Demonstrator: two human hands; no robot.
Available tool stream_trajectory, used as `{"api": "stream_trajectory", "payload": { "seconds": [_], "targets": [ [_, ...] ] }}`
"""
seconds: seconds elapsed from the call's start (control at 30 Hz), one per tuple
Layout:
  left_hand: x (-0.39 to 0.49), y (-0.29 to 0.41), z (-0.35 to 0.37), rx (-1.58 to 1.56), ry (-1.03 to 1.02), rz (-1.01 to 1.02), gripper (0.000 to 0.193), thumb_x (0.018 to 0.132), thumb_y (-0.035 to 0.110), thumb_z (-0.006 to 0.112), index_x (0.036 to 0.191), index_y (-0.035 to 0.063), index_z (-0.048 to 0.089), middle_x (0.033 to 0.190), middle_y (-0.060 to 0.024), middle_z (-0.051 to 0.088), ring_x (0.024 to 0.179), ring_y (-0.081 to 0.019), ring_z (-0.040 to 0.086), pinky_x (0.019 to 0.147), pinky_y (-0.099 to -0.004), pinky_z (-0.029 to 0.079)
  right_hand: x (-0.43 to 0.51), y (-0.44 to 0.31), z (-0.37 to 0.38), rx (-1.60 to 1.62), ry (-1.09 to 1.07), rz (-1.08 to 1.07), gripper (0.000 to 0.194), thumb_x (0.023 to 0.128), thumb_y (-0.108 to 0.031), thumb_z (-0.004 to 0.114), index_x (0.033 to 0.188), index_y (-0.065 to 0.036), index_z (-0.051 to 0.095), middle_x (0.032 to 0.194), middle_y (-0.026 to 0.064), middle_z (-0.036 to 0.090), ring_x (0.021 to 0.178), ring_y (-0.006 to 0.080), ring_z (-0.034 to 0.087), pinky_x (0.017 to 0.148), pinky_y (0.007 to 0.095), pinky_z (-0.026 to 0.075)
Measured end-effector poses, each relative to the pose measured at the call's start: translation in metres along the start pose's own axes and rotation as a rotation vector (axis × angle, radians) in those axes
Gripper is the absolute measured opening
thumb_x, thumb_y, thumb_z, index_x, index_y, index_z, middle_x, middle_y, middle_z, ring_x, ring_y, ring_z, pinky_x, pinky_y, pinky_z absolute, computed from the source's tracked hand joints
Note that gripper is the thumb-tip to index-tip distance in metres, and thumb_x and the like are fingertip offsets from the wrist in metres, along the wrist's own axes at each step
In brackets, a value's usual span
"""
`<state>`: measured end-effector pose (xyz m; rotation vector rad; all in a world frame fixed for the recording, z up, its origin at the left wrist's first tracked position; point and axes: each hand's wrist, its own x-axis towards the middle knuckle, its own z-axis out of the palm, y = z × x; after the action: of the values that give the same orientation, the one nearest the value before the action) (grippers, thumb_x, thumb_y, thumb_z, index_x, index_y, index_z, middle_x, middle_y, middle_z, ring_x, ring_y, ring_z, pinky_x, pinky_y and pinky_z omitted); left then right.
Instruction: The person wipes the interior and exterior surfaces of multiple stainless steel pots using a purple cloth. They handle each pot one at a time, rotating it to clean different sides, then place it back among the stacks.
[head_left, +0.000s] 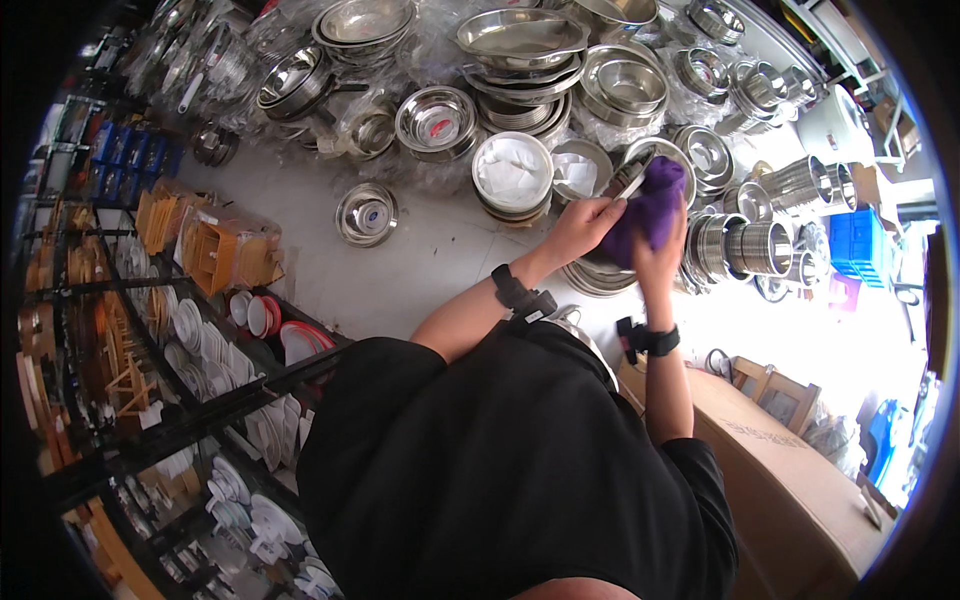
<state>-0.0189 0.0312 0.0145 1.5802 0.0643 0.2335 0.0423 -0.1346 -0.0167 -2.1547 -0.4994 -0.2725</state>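
My left hand pinches the thin, bright edge of a metal vessel between thumb and fingers. Most of that vessel is hidden behind a bunched purple cloth, so its shape cannot be told. With the cloth in its fingers, my right hand presses against the vessel's side. Just beyond the hands lies a round steel basin. Below them, a stack of steel plates is partly covered by my forearms. To the left stands a stack of bowls topped with white paper.
A lone steel bowl sits on the grey floor. Stacked basins and plastic wrapping fill the far side. Steel pots and a blue crate are at right. Black shelving runs left; a cardboard box is beside me.
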Motion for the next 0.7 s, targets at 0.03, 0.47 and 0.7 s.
{"api": "stream_trajectory", "payload": {
  "seconds": [0.03,0.47,0.7],
  "targets": [
    [0.002,-0.001,0.006,0.011,0.047,0.004,0.042,0.101,0.031,0.053,0.074,-0.0020,0.056,0.061,0.0049,0.043,0.062,-0.0049,0.036,0.052,-0.0280,0.033,-0.004,-0.037,-0.006,-0.182,0.036,-0.224,0.070,0.073,-0.017,0.069,0.136,0.000,0.045,0.147,0.0242,0.038,0.137,0.0417,0.034,0.113,0.0450,0.030],
    [-0.014,0.039,0.055,-0.203,-0.248,-0.006,0.028,0.091,0.027,0.071,0.089,-0.0005,0.066,0.072,0.0078,0.055,0.064,-0.0012,0.047,0.055,-0.0209,0.038,0.039,0.137,-0.088,1.237,-0.208,0.464,0.049,0.093,-0.023,0.057,0.137,-0.003,0.047,0.135,0.0112,0.054,0.123,0.0222,0.052,0.105,0.0372,0.041],
    [-0.015,0.040,0.061,-0.175,-0.150,-0.197,0.028,0.092,0.027,0.069,0.096,0.0002,0.068,0.070,0.0092,0.051,0.065,0.0001,0.043,0.054,-0.0205,0.035,0.021,0.140,-0.101,0.988,-0.263,0.311,0.049,0.102,-0.034,0.045,0.142,-0.006,0.043,0.139,0.0088,0.051,0.127,0.0222,0.049,0.108,0.0372,0.037]
  ]
}}
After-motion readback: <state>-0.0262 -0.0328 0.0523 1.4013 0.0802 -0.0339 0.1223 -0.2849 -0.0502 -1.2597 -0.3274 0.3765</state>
